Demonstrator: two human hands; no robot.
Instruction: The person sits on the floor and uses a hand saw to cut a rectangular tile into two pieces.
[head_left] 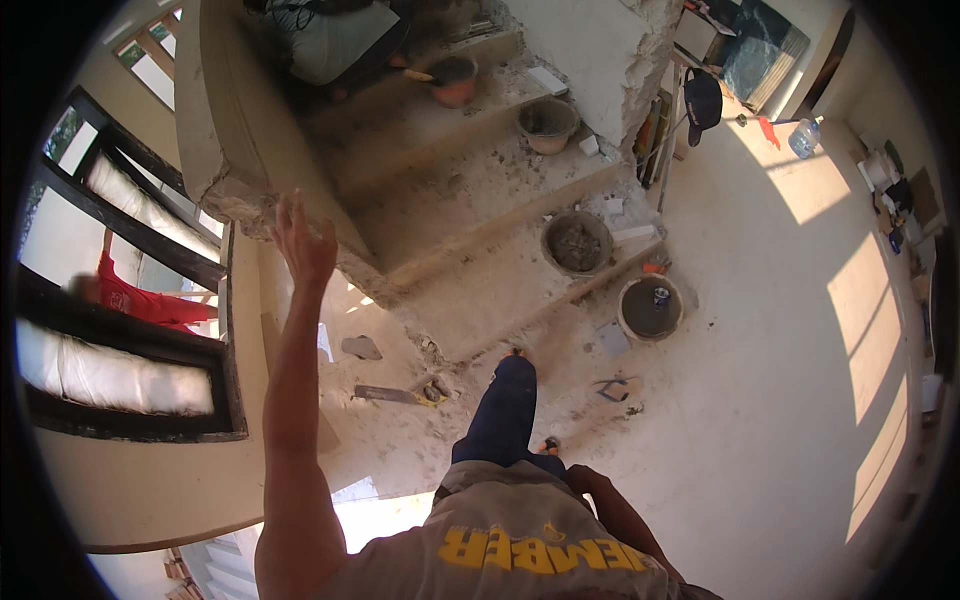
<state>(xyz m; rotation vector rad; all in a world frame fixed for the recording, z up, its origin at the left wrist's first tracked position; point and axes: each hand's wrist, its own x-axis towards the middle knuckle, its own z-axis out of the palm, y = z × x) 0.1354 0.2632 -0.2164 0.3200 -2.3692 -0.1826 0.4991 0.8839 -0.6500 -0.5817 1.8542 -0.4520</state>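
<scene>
My left hand (303, 240) is raised with its fingers apart, at the broken lower end of the stair's side wall (235, 195). Its fingertips reach that rough edge; whether they touch it I cannot tell. By my right hip is my right hand (588, 480), dark and in shadow, with its fingers hidden. One of my legs is forward, its foot close to the bottom of the dusty concrete stairs (440, 250). Below my left hand, a handsaw (390, 395) with a yellow handle and a flat grey stone (361, 347) lie on the floor.
Buckets stand up the steps, one holding grey mortar (577, 246). A floor bucket (650, 308) has a can in it. Another person (340, 40) crouches higher up; someone in red (150, 300) is beyond the window. A dark angled piece (612, 387) lies ahead right.
</scene>
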